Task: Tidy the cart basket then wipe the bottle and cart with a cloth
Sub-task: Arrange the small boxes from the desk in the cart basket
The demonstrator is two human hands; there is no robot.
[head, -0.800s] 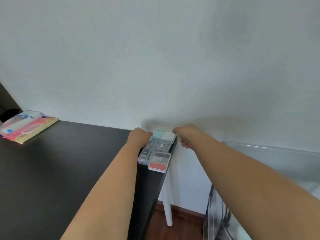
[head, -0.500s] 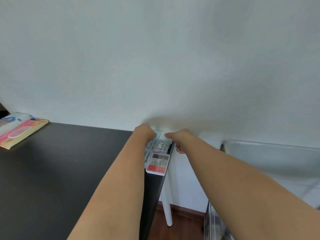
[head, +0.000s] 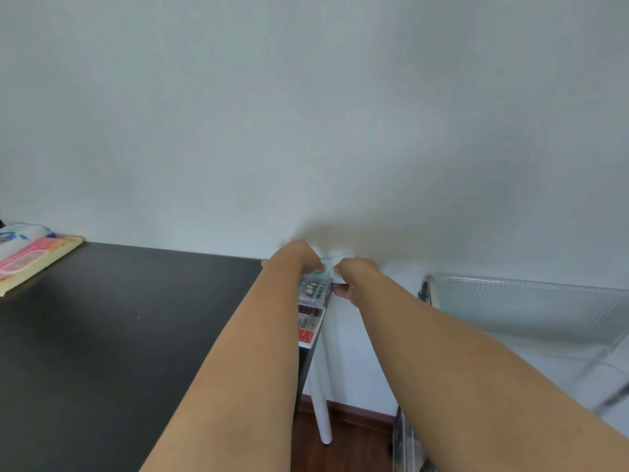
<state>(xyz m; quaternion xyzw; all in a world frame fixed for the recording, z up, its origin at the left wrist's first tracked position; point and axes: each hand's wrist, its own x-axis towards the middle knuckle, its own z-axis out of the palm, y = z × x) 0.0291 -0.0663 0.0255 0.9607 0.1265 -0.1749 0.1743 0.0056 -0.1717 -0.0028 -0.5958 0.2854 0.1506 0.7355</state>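
Seemingly both hands, left hand [head: 301, 258] and right hand [head: 354, 272], fingers curled round pale blocks [head: 332, 265] at table [head: 136, 335] corner.

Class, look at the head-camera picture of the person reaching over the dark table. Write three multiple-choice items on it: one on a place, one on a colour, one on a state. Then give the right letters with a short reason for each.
1. Where do the clear plastic cases lie?
A. at the table's right edge near the wall
B. on the floor
C. beside the packets at far left

2. What colour is the table top?
A. white
B. black
C. red

3. What are both hands doing?
A. hanging idle
B. lying flat on the table
C. reaching to the small pale blocks by the wall

Key: 1 A, the cases sit along the right edge; 2 B, the surface is black; 3 C, left hand and right hand meet at the blocks.
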